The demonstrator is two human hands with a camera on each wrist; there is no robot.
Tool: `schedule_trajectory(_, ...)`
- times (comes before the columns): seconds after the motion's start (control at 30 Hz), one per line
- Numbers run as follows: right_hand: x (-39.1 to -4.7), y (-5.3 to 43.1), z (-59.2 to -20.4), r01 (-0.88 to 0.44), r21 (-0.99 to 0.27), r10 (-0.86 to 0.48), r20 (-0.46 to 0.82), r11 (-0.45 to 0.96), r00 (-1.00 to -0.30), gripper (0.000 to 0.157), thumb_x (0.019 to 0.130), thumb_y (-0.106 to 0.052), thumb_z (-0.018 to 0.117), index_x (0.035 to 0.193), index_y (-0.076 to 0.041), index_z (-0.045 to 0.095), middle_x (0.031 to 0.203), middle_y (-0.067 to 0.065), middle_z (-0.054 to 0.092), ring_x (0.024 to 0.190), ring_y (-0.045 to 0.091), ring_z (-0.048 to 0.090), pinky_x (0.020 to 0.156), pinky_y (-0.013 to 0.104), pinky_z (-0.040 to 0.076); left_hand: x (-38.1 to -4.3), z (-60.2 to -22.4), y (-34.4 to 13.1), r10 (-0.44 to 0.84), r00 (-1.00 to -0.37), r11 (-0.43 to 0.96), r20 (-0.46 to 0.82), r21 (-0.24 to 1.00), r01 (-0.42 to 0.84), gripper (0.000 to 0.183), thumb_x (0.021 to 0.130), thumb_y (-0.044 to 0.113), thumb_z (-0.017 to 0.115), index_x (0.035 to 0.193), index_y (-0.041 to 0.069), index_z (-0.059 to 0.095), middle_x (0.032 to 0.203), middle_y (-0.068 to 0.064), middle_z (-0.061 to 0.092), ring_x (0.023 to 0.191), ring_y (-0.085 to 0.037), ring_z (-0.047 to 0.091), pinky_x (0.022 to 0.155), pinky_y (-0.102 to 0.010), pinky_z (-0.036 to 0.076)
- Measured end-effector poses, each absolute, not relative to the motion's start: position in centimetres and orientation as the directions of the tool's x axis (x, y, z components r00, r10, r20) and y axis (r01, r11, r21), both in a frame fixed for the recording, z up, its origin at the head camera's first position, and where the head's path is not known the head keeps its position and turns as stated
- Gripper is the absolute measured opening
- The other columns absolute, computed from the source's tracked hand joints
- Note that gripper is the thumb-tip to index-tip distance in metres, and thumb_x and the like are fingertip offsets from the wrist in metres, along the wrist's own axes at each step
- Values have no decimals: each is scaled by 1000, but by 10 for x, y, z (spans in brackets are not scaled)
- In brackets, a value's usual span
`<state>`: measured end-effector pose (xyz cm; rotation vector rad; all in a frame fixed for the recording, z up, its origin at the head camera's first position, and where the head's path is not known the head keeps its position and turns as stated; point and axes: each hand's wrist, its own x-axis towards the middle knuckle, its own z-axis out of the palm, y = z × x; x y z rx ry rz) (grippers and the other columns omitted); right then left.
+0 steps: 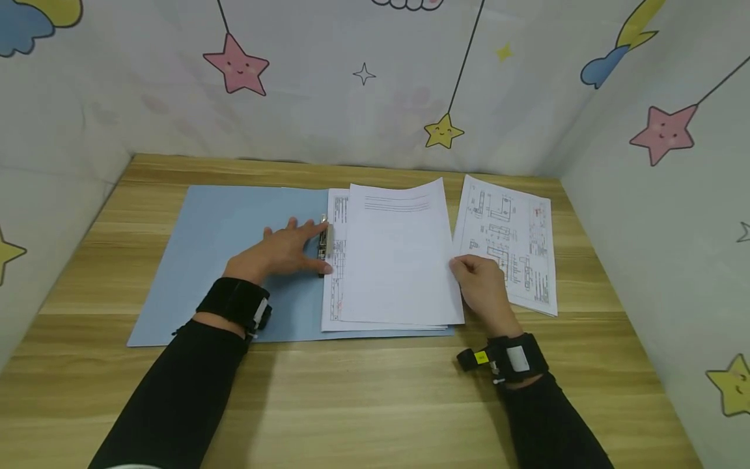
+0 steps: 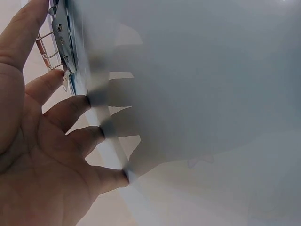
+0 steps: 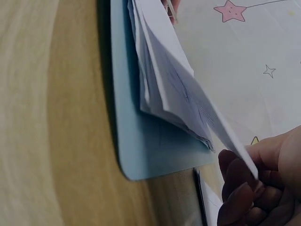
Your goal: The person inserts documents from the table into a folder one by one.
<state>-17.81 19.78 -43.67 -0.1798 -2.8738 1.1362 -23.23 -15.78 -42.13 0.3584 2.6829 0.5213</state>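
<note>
A light blue folder (image 1: 217, 212) lies spread on the table, with a metal clip (image 1: 329, 242) near its middle. My left hand (image 1: 284, 251) rests on the folder's left cover with fingers spread, thumb and index fingertip at the clip. In the left wrist view, wire prongs show beside the metal clip (image 2: 62, 35), close to the fingertips. A stack of printed papers (image 1: 334, 309) lies on the folder's right side. By its right edge, my right hand (image 1: 482, 286) pinches the top sheet (image 1: 401, 260). The right wrist view shows this sheet (image 3: 202, 96) lifted off the pages below.
To the right, several sheets with technical drawings (image 1: 536, 260) lie on the wooden table (image 1: 363, 404), partly behind the right hand. White curtains (image 1: 328, 117) printed with stars surround the table at the back and sides.
</note>
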Motion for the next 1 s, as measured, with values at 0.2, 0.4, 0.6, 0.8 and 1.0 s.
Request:
schedule_trajectory(0.2, -177, 193, -436, 89, -701, 147, 23, 708, -989, 26, 83, -37, 56, 88, -15, 69, 78, 3, 68, 64, 17, 55, 51, 32, 43, -233, -421, -158, 316, -892, 899, -322, 403, 173, 100, 60, 68, 60, 142, 31, 18, 152, -13, 16, 136, -38, 0, 102, -73, 0)
schedule_trajectory(0.4, -178, 186, -438, 97, -711, 143, 6, 697, -990, 26, 82, -37, 57, 88, -15, 69, 79, 3, 68, 66, 17, 56, 54, 32, 45, -233, -420, -158, 317, -893, 899, -321, 401, 174, 100, 60, 69, 60, 142, 30, 18, 152, -13, 16, 136, -39, 1, 102, -73, 0)
schedule_trajectory(0.6, -179, 179, -440, 91, -709, 133, 4, 700, -991, 26, 82, -36, 57, 91, -15, 69, 81, 3, 69, 66, 16, 56, 55, 31, 45, -233, -421, -159, 315, -893, 898, -321, 405, 171, 100, 60, 69, 60, 142, 30, 18, 152, -13, 16, 136, -39, 1, 102, -73, 0)
schedule_trajectory(0.8, -179, 176, -442, 92, -708, 129, -2, 700, -992, 26, 82, -36, 57, 91, -15, 69, 82, 3, 69, 66, 16, 56, 53, 31, 45, -233, -422, -159, 321, -894, 893, -314, 413, 176, 100, 60, 68, 61, 142, 30, 18, 152, -13, 16, 136, -38, 1, 102, -73, 0)
schedule_trajectory(1.0, -179, 173, -441, 87, -711, 105, -19, 697, -994, 27, 83, -37, 56, 91, -14, 68, 80, 4, 68, 65, 17, 55, 52, 31, 46, -233, -421, -158, 324, -892, 891, -315, 417, 177, 100, 60, 67, 62, 142, 30, 18, 152, -14, 16, 136, -39, 1, 102, -73, 0)
